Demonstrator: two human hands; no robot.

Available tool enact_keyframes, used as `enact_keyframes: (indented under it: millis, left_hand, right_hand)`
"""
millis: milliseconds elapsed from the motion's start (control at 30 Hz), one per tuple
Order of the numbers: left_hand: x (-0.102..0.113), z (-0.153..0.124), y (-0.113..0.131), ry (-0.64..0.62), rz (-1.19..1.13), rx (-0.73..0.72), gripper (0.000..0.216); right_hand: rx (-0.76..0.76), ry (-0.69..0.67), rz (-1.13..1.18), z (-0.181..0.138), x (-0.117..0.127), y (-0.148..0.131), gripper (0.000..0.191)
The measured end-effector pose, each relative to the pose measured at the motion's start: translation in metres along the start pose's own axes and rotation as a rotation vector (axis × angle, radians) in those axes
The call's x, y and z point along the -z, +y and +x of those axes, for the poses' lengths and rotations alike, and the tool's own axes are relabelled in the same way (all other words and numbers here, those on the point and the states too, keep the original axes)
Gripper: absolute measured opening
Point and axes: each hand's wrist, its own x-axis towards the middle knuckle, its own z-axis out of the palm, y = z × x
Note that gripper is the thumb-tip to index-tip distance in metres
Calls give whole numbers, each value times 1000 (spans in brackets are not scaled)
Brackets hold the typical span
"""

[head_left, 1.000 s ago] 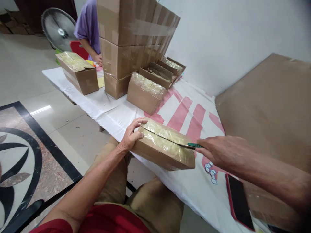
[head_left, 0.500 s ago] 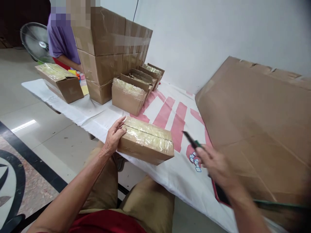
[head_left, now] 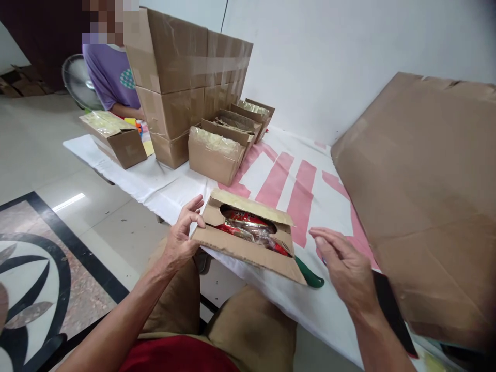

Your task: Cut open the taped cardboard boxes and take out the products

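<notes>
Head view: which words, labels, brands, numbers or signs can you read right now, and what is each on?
No text is readable.
Red wrapping in the open box: pale marks like lettering, too small to read.
Stacked cartons: no print that I can make out.
Tablecloth: pink shapes; I cannot tell whether they are lettering.

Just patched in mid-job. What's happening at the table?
A person has a small cardboard box in front of them on the table, its top open and red packets showing inside. The left hand is at the box's left end; the right hand is off to the right, holding nothing visible. A green handle sticks out beside the box. Another person is partly behind stacked boxes.
</notes>
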Motion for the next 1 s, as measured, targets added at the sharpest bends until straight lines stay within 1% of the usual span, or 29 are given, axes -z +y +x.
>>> enact_keyframes:
  millis: [67, 167, 200, 300, 333, 367, 433, 500, 567, 633, 667, 733, 800, 833, 900, 967, 1000]
  left_hand:
    - [1, -2, -3, -9, 0, -7, 41]
    - [0, -2, -5, -5, -9, -19, 40]
    - [0, 0, -4, -1, -13, -25, 39]
    - [-1, 10, 0, -21, -30, -34, 37]
    - [0, 15, 2, -39, -32, -32, 36]
    - [2, 20, 4, -56, -28, -26, 35]
    - [5, 29, 6, -81, -5, -12, 33]
    - [8, 34, 5, -92, 14, -4, 31]
    - [9, 32, 2, -101, 14, -6, 29]
    - [8, 27, -3, -97, 7, -16, 26]
    - [6, 24, -4, -84, 5, -22, 23]
    - [2, 19, -7, -51, 1, -34, 18]
    - [-3, 17, -8, -31, 3, -35, 14]
    - [-5, 17, -7, -29, 8, -34, 13]
    - [-8, 18, -5, -37, 23, -32, 11]
    - [-11, 19, -2, -40, 34, -33, 10]
    - [-13, 19, -1, -38, 37, -34, 10]
  right_hand:
    - [79, 2, 43, 10, 7, -28, 20]
    - [257, -86, 13, 26, 3, -67, 14]
    - [315, -147, 5, 30, -1, -78, 15]
    - [458, -397, -45, 39, -15, -101, 24]
    - [487, -460, -97, 41, -20, -105, 29]
    - [503, -494, -168, 43, -24, -108, 33]
    - [495, -490, -334, 47, -30, -107, 37]
    - [464, -504, -456, 51, -31, -102, 36]
    - [444, -579, -508, 54, -30, -95, 34]
    - [440, -648, -528, 56, -30, -90, 28]
    - [438, -650, -531, 57, -30, -88, 25]
    - [424, -590, -503, 57, -32, -88, 23]
    - [371, -511, -383, 57, -33, -90, 26]
    - [318, -480, -285, 57, -33, -92, 27]
    - [157, -399, -52, 58, -30, -94, 28]
    - [-8, -252, 169, 61, -23, -95, 28]
    - [-61, -175, 248, 62, -18, -96, 29]
